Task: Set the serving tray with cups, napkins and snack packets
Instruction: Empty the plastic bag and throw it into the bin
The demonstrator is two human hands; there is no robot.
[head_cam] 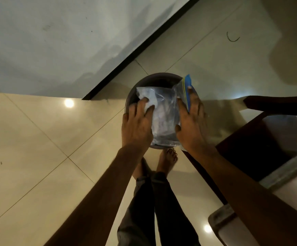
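Observation:
I hold a round dark serving tray (159,77) in front of me above the floor. On it lie clear plastic packets (163,112); one at the right has a blue zip strip (188,84). My left hand (137,125) grips the tray's left rim, its fingers pressing on the packets. My right hand (192,125) grips the right rim with fingers laid over the blue-edged packet. What lies under the packets is hidden.
Glossy cream floor tiles (37,139) spread below, with my bare feet (167,160) under the tray. A white wall (55,41) with a black skirting stands at the back left. Dark wooden furniture (261,148) is close on the right.

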